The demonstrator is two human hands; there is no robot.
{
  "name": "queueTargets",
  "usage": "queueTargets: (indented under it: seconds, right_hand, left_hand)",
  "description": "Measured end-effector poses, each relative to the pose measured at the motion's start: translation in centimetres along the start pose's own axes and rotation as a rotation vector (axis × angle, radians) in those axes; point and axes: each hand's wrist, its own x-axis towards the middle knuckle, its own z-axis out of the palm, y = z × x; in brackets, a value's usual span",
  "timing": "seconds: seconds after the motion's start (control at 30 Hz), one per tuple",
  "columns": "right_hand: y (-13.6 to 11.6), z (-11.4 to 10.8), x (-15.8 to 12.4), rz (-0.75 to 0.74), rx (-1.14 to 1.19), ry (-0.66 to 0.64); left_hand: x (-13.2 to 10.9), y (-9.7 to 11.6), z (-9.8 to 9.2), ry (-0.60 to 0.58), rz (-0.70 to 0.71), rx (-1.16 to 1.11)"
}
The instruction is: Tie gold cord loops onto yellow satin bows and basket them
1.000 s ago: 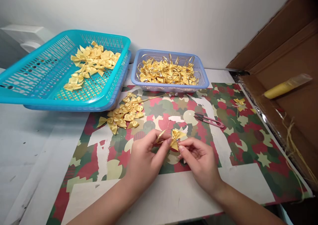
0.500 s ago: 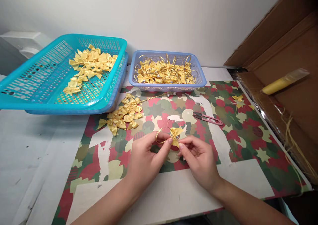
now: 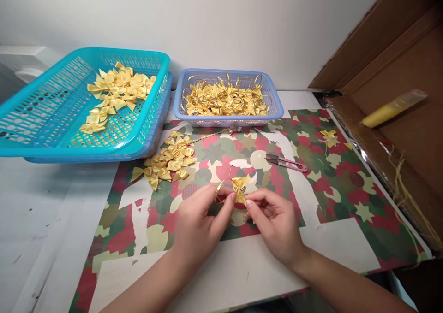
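Observation:
A yellow satin bow (image 3: 240,184) with a small silvery bell at its middle is held over the patterned sheet. My left hand (image 3: 204,211) pinches the bow's left side between thumb and forefinger, and a gold cord loop (image 3: 218,193) rises beside those fingertips. My right hand (image 3: 275,218) has thumb and forefinger pressed together at the bow's lower right edge; its other fingers are curled. Loose yellow bows (image 3: 169,158) lie in a heap beyond my left hand. Gold cords with silvery bells (image 3: 230,131) lie behind the held bow.
A teal basket (image 3: 83,149) with bows stands at the left. Behind is a blue basket (image 3: 228,118) full of bows with gold loops. Pink thread snips (image 3: 290,163) lie right of centre. A cardboard box (image 3: 391,73) with a yellow tube (image 3: 384,115) borders the right.
The whole view has shifted slightly, so most things appear a little further left. Both hands keep nearly the same hold; the bow and gold loop are turned slightly.

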Motion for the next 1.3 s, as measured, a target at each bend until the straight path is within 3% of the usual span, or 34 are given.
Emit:
queueTargets:
  seconds: [0.13, 0.33, 0.6, 0.93, 1.1, 1.3]
  right_hand:
    - [0.0, 0.03, -0.06, -0.025, -0.001, 0.012]
    - [-0.03, 0.14, -0.07, -0.047, -0.009, 0.014]
    - [0.09, 0.17, -0.15, -0.042, 0.011, 0.006]
    - [0.0, 0.11, -0.18, -0.103, -0.066, 0.014]
    - [-0.04, -0.01, -0.19, -0.28, -0.174, 0.017]
    - [0.24, 0.1, 0.24, -0.189, -0.009, -0.024]
  left_hand:
    - [-0.01, -0.09, 0.08, 0.041, 0.112, 0.051]
    - [-0.09, -0.04, 0.18, 0.045, 0.168, 0.06]
    - [-0.03, -0.11, 0.23, 0.066, 0.147, 0.037]
    - [-0.14, 0.03, -0.05, -0.004, 0.009, -0.045]
    - [-0.04, 0.17, -0.01, 0.022, 0.021, -0.045]
    - [-0.12, 0.57, -0.17, 0.077, 0.103, -0.088]
